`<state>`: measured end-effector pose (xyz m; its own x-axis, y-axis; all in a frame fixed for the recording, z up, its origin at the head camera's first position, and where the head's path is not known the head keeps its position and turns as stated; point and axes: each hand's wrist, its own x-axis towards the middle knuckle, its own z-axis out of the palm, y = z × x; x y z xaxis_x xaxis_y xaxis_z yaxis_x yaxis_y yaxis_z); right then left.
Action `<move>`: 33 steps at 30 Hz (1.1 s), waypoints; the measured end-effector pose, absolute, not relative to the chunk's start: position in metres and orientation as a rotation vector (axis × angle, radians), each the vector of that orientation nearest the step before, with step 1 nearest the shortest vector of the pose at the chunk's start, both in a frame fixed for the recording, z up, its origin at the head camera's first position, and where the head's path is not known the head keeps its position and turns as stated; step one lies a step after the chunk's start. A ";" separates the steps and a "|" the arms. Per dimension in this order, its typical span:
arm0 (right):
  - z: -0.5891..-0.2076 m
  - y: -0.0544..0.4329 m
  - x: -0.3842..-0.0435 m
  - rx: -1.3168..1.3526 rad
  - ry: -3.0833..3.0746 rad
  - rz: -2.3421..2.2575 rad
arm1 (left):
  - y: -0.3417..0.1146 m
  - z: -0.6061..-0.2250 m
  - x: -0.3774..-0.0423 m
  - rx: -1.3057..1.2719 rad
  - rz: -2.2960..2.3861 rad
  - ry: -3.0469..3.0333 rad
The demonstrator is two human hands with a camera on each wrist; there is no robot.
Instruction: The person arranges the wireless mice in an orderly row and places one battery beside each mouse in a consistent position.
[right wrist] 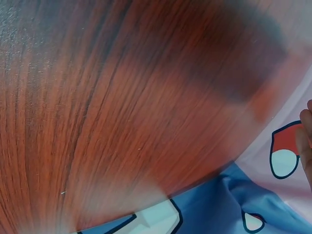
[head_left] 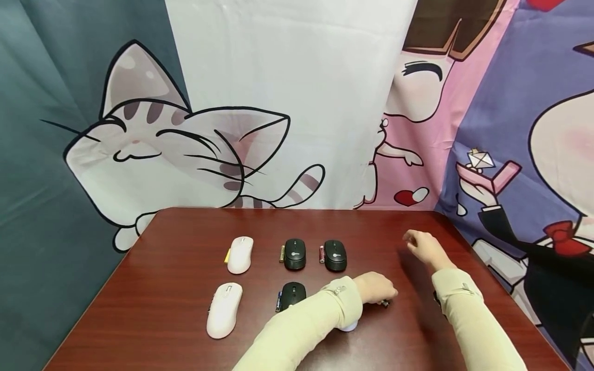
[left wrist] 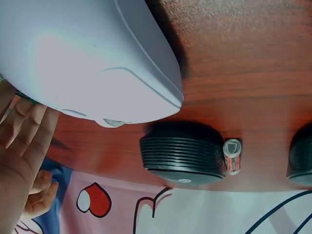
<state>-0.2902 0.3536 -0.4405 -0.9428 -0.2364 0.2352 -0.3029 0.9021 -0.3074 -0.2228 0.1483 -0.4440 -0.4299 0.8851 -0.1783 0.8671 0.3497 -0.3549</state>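
Observation:
In the head view my left hand reaches low over the table, right of the middle. Its fingertips pinch a small dark battery-like thing with a shiny end; most of it is hidden. Under my left wrist lies a pale computer mouse, largely covered by the sleeve; the left wrist view shows this pale mouse close up, with the fingers beside it. My right hand is held above the table's right side, fingers loosely bent, with nothing seen in it. Only its fingers show in the right wrist view.
Two white mice stand on the left, the far one beside a yellow battery. Black mice are in the middle; a gold battery, a red battery and a blue battery lie beside them. A printed curtain hangs behind.

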 end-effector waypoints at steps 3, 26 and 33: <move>-0.439 0.352 -0.292 0.420 -2.856 0.499 | 0.148 -0.443 -0.225 -1.651 0.601 -2.555; -0.436 0.322 -0.293 0.554 -2.824 0.533 | 0.118 -0.429 -0.239 -1.706 0.113 -2.494; -0.439 0.309 -0.287 0.579 -2.793 0.539 | 0.079 -0.423 -0.244 -1.610 -0.290 -2.603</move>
<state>-0.2867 0.3095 -0.4389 -0.8934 -0.3343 0.3001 -0.4220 0.8537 -0.3051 -0.2438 0.0790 -0.4232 -0.4502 0.8793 0.1555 0.8919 0.4347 0.1245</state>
